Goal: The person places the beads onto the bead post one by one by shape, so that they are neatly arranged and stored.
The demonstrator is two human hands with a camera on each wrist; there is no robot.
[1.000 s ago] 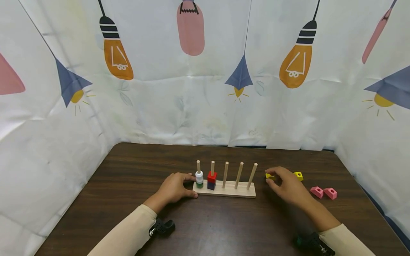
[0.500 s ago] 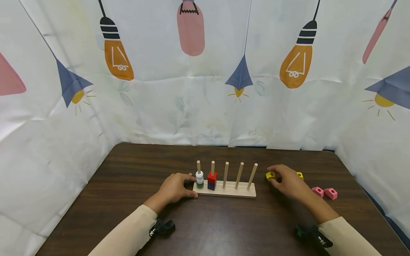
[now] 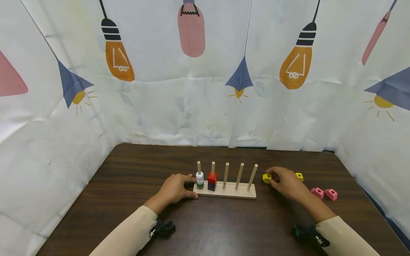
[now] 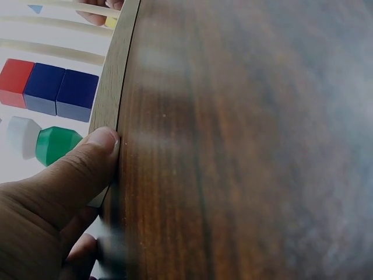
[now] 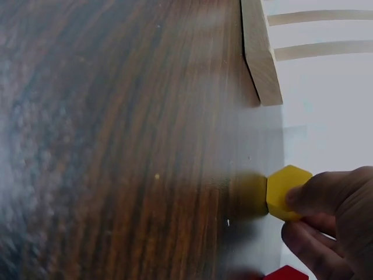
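Note:
A wooden peg board (image 3: 230, 192) with several upright pegs stands in the middle of the table. My left hand (image 3: 175, 187) holds its left end; in the left wrist view the thumb (image 4: 87, 157) presses the front edge. White beads (image 3: 199, 176) sit over a green bead (image 4: 57, 144) on the leftmost peg. A red block (image 4: 15, 81) tops dark blue blocks (image 4: 61, 90) on the second peg. Right of the board, my right hand (image 3: 288, 183) pinches a yellow six-sided bead (image 5: 285, 191) between thumb and fingers, low over the table.
Another yellow bead (image 3: 299, 176) lies behind the right hand, partly covered by it. Two pink beads (image 3: 331, 194) lie near the right forearm. The dark wood table (image 3: 224, 227) ends at a patterned curtain (image 3: 205, 113).
The yellow bead in my right hand has turned: its hole faced me half a second ago. It has shifted slightly left and down. The left hand and peg board stay put.

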